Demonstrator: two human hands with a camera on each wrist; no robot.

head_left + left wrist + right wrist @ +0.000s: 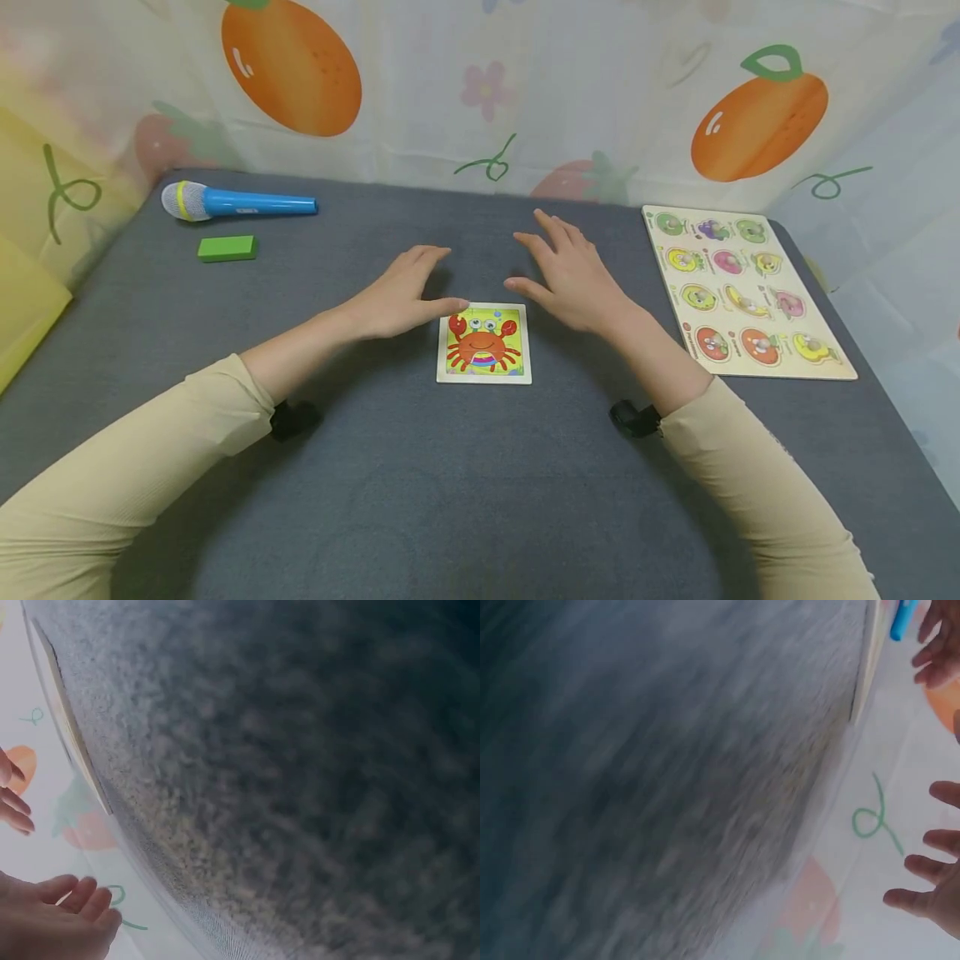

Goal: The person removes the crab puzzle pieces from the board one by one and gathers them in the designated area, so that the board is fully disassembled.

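A small square crab puzzle (pixel 483 346) with a pale wooden border lies flat in the middle of the table. My left hand (pixel 401 292) is just left of it, fingers extended, its thumb overlapping the puzzle's top edge in the head view. On the other side my right hand (pixel 573 279) hovers beyond the puzzle's upper right, fingers spread and holding nothing. The left wrist view shows the left hand (pixel 60 919) at the lower left with nothing in its grasp. Spread fingers of the right hand (pixel 937 877) appear at the right edge of the right wrist view.
A wooden fruit puzzle board (pixel 750 292) lies at the right of the grey table (pixel 480 500). At the back left are a blue toy microphone (pixel 247 202) and a green block (pixel 227 248). A fruit-print curtain (pixel 420 92) hangs along the back edge.
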